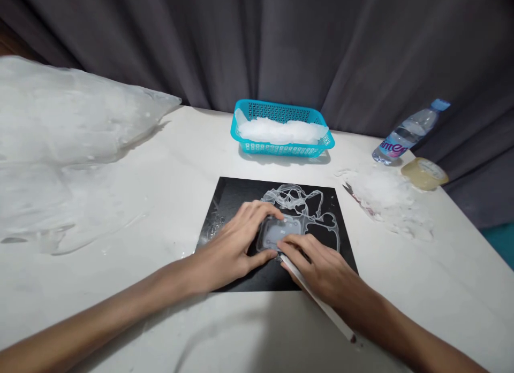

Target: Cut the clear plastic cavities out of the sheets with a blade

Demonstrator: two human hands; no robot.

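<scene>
On a black mat (236, 202) lies a small translucent plastic piece (275, 233), rectangular with rounded corners. My left hand (241, 236) grips it, fingers along its far left side and thumb at its near edge. My right hand (317, 260) is closed around a long, thin white tool (321, 303). The tool's tip is hidden by the fingers near the plastic piece's near right corner, and its dark-tipped end points back toward me. Beyond both hands, thin clear plastic trimmings (293, 196) lie in a tangle on the mat.
A blue basket (281, 149) at the back holds whitish translucent pieces. A large clear bag (68, 111) fills the left side of the white table (168, 330). To the right are a water bottle (409, 132), a tape roll (424, 173), scissors (359, 202) and plastic scraps (397, 196).
</scene>
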